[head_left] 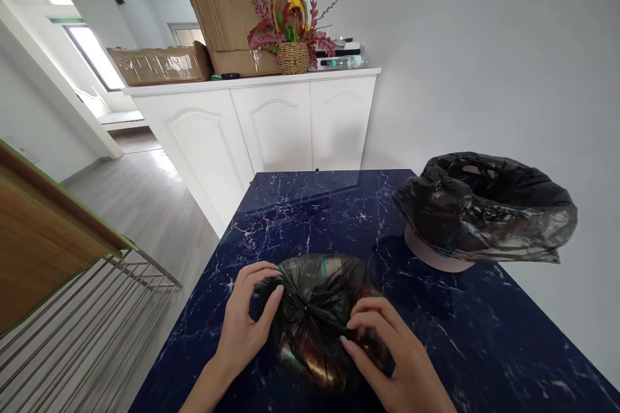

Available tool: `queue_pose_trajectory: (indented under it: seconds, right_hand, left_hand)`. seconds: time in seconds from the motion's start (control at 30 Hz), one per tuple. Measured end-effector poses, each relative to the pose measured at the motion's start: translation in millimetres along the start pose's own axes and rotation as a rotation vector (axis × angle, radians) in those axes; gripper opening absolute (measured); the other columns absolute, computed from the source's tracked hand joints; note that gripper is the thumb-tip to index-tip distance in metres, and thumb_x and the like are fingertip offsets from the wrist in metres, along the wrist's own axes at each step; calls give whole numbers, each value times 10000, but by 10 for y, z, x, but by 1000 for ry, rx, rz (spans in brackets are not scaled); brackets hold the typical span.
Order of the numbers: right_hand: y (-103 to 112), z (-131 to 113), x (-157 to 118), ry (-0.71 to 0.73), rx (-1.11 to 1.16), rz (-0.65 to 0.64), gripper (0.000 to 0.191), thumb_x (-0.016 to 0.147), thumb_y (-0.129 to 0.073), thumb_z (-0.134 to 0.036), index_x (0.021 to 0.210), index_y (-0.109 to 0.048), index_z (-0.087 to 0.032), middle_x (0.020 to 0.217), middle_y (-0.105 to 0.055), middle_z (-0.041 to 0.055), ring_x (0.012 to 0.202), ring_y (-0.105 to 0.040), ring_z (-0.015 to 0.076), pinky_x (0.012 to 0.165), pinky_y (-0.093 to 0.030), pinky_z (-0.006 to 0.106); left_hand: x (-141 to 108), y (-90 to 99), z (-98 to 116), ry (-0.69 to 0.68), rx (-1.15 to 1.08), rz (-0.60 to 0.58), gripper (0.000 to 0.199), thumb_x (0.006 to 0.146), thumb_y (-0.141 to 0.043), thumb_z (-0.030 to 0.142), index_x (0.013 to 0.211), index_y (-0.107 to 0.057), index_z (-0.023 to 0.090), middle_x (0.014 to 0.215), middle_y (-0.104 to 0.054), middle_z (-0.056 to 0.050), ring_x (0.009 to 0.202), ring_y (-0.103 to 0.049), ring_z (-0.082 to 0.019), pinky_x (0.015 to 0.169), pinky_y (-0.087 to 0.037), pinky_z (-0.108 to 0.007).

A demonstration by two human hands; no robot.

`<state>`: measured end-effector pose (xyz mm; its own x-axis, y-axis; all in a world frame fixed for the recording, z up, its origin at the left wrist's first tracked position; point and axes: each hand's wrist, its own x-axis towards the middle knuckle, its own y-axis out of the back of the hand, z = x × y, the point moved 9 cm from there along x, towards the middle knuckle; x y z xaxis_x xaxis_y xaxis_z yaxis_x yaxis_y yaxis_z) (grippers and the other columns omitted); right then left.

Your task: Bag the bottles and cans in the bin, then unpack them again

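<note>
A filled black plastic bag [310, 329] sits on the dark blue marbled table in front of me, its gathered top drawn into a knot in the middle. Bits of its contents show through the thin plastic, one greenish and some brownish. My left hand [247, 319] is at the bag's left side, with thumb and fingertips closed on plastic beside the knot. On the right, my right hand [390, 348] pinches a twisted end of the bag between thumb and fingers. The bag's underside is hidden.
To the right stands a light-coloured bin [433, 259] lined with another black bag [484, 210]. Behind the table [300, 206] is a white cabinet [283, 122] bearing cardboard boxes [159, 64] and a flower basket [293, 58]. A metal rack [82, 342] stands at left.
</note>
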<state>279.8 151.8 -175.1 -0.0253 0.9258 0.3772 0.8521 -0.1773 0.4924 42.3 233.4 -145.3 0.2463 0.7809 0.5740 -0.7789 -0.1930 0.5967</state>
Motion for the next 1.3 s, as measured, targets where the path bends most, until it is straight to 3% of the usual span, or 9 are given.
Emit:
queue_pose_trajectory:
  seconds: [0.1, 0.2, 0.33, 0.47, 0.63, 0.83, 1.0, 1.17, 1.3]
  right_hand:
    - [42, -73, 32, -8, 71, 89, 284, 1108, -549, -397, 1372, -602, -306, 1410, -645, 148, 737, -723, 150, 667, -646, 285]
    - [-11, -136, 59, 7, 92, 82, 361, 1120, -525, -388, 1473, -554, -318, 1395, -678, 137, 666, -716, 130, 637, -645, 265]
    - [-188, -142, 68, 24, 46, -29, 306, 1129, -488, -411, 1389, -599, -294, 1354, -710, 125, 566, -678, 103, 592, -624, 245]
    - [-327, -87, 72, 17, -25, -130, 210, 1126, -481, -405, 1212, -624, -277, 1416, -685, 114, 504, -644, 81, 510, -592, 234]
    - [-438, -89, 96, 70, -86, -263, 152, 1106, -507, -339, 1212, -593, -272, 1474, -644, 116, 557, -696, 95, 536, -610, 246]
    - [-415, -108, 99, 105, -108, -286, 90, 1093, -508, -288, 1128, -588, -263, 1250, -702, 72, 595, -707, 120, 549, -585, 255]
    - [-354, -91, 36, 109, -54, -307, 99, 1105, -517, -297, 1176, -579, -267, 970, -708, 4, 577, -682, 118, 509, -516, 222]
    - [-286, 13, -127, 84, 6, -270, 265, 1147, -431, -459, 1290, -572, -286, 838, -710, -24, 552, -664, 129, 512, -501, 228]
    - [-243, -35, -290, 204, -69, -277, 409, 1143, -380, -572, 1181, -660, -277, 781, -712, -7, 634, -695, 164, 568, -508, 263]
  left_hand:
    - [136, -141, 239, -143, 49, -243, 225, 1089, -568, 203, 1282, -644, 290, 1297, -716, -52, 1318, -605, -232, 1135, -489, -401]
    - [179, -324, 393, -210, 99, -516, 293, 1100, -557, 223, 1376, -616, 301, 1332, -724, -41, 1392, -563, -236, 1172, -479, -403]
    - [143, -448, 482, -249, 203, -629, 430, 1060, -596, 201, 1479, -554, 288, 1368, -695, -67, 1356, -580, -273, 1176, -485, -467]
    - [102, -544, 458, -251, 277, -603, 479, 1002, -550, 74, 1445, -560, 257, 1281, -698, -81, 1260, -606, -286, 1142, -490, -505]
    - [136, -601, 455, -251, 305, -539, 391, 1021, -527, 75, 1372, -577, 240, 1220, -703, -71, 1172, -607, -276, 1114, -481, -503]
    - [262, -512, 526, -223, 256, -362, 333, 1067, -512, 131, 1367, -575, 262, 1141, -721, -43, 1114, -619, -247, 1085, -471, -465]
    - [411, -349, 466, -60, 185, -181, 315, 1029, -557, 182, 1321, -614, 285, 1037, -732, -11, 1081, -678, -237, 1031, -506, -431]
    - [470, -164, 186, 251, 47, 2, 285, 984, -583, 272, 1259, -656, 262, 1068, -739, -43, 1004, -719, -232, 655, -530, -279]
    - [500, -99, -40, 326, -79, 116, 308, 946, -641, 349, 1229, -628, 229, 1107, -740, -80, 990, -728, -236, 788, -580, -335]
